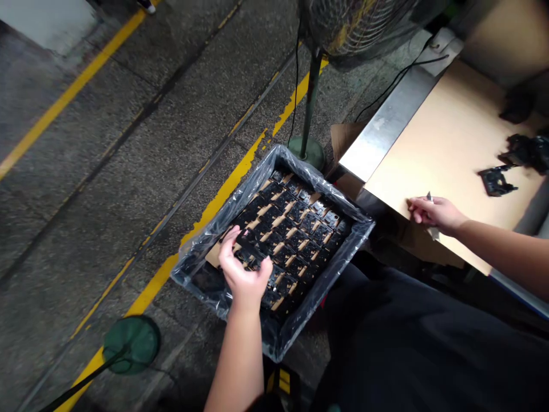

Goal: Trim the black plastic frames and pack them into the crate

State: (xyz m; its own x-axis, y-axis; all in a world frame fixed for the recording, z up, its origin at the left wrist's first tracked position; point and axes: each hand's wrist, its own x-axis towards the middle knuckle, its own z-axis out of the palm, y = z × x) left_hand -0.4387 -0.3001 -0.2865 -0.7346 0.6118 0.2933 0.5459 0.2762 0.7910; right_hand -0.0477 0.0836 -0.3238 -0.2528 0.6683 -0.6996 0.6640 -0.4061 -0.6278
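Note:
My left hand (244, 272) is over a plastic-lined bin (195, 274). Its thumb and fingers are closed around the ends of a black plastic part (253, 247). Beneath it, rows of similar black parts (295, 234) lie in the bin, with tan cardboard showing between them. My right hand (437, 214) rests at the near edge of the worktable, its fingers closed on a thin tool (429, 196) with a pale, metallic-looking tip. Most of that tool is hidden by the fingers, so its kind is unclear.
A tan-topped worktable (429, 154) is at the right, bearing a loose black part (497, 181) and darker pieces farther back. Beyond the bin stands a pedestal fan (351, 26). A green round base (131, 344) with a pole sits lower left. Yellow lines mark the floor.

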